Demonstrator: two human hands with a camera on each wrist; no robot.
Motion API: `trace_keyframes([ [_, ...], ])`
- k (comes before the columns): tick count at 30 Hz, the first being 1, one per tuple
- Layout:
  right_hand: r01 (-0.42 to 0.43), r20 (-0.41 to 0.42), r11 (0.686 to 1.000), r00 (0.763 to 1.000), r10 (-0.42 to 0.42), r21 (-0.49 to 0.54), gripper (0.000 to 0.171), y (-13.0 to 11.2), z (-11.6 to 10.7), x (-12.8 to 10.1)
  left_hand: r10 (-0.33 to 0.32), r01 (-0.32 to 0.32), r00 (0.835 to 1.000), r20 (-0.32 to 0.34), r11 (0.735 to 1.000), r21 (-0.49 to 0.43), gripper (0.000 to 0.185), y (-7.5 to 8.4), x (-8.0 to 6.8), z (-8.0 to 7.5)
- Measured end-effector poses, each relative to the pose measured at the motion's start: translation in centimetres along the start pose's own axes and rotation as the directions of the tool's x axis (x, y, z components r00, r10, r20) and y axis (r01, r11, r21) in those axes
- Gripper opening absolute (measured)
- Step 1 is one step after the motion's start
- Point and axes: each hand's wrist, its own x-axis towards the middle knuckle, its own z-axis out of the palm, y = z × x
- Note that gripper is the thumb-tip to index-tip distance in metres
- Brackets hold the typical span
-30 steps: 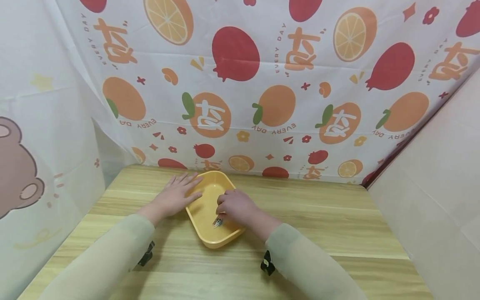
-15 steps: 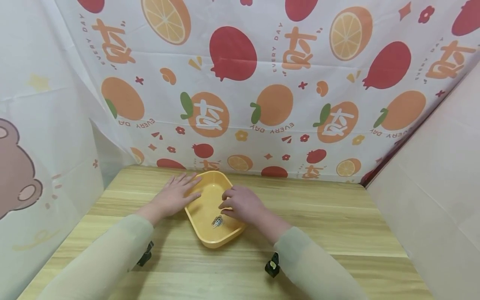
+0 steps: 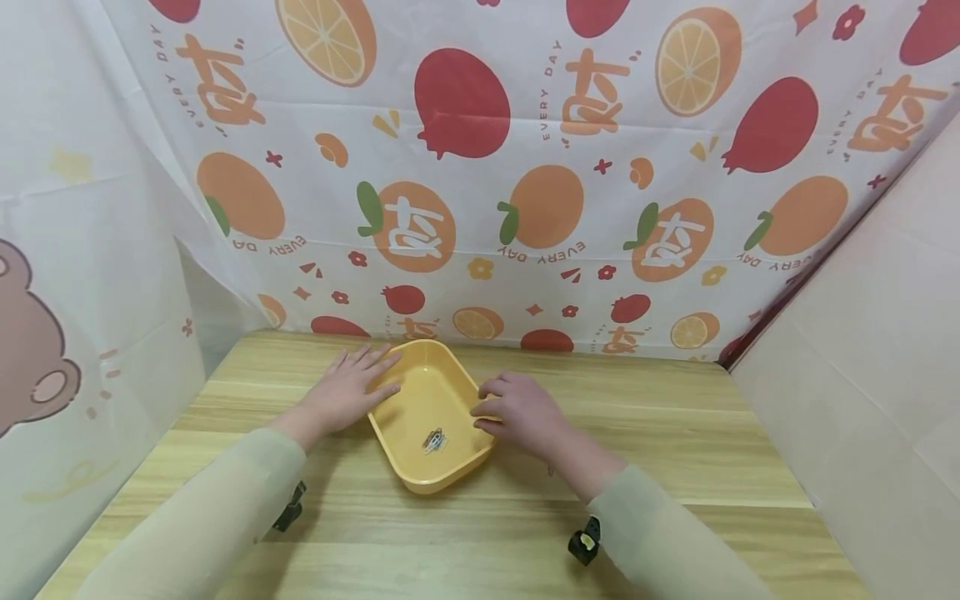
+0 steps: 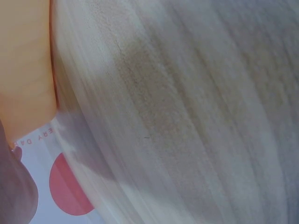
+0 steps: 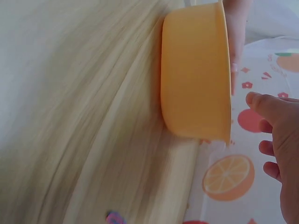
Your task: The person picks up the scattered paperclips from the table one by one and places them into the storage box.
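Note:
A yellow oblong plastic tray (image 3: 408, 392) sits on the wooden table (image 3: 675, 450). A small bundle of silvery metal clips (image 3: 433, 440) lies inside it near the front. My left hand (image 3: 351, 388) lies flat on the table with straight fingers against the tray's left rim. My right hand (image 3: 519, 408) rests just outside the right rim, fingers loosely bent, holding nothing. The right wrist view shows the tray's outer wall (image 5: 196, 70), my right fingers (image 5: 275, 135) a little apart from it, and the left hand's fingertips (image 5: 233, 42) beyond. In the left wrist view, the tray (image 4: 23, 70) is at the left edge.
A fruit-print cloth (image 3: 540, 167) hangs behind the table and a bear-print cloth (image 3: 67, 333) on the left. A plain pink panel (image 3: 862, 375) closes the right side. Bare wood lies to the right of and in front of the tray.
My right hand has come out of the tray and moved right to its outer rim, leaving the metal clips lying inside. The left hand has stayed put.

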Motion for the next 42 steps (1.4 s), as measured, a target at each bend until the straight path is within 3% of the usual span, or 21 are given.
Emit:
trace_keyframes([
  [7,-0.025,-0.067,1.0,0.997,0.024,-0.016,0.014,1.3,-0.2,-3.0,0.003,-0.004,1.0,0.004,1.0,0.011,0.072,0.1,0.0,-0.2],
  [16,-0.111,-0.01,0.994,0.994,0.111,-0.023,0.014,3.1,0.4,-7.6,0.002,-0.002,1.0,0.003,1.0,0.007,0.074,0.1,-0.1,-0.3],
  [25,-0.141,-0.017,0.99,0.99,0.141,-0.027,0.016,4.3,0.8,-11.8,0.002,-0.002,1.0,0.007,1.0,0.013,0.074,0.1,0.0,-0.3],
  [34,-0.189,-0.012,0.982,0.982,0.188,-0.018,0.018,4.7,1.3,-13.3,0.002,-0.002,1.0,0.007,1.0,0.013,0.074,0.1,0.0,-0.4],
  [42,-0.349,0.1,0.937,0.933,0.346,0.022,0.014,3.9,1.8,-13.4,0.005,-0.005,1.0,0.007,1.0,0.013,0.074,0.1,0.1,-0.3],
])
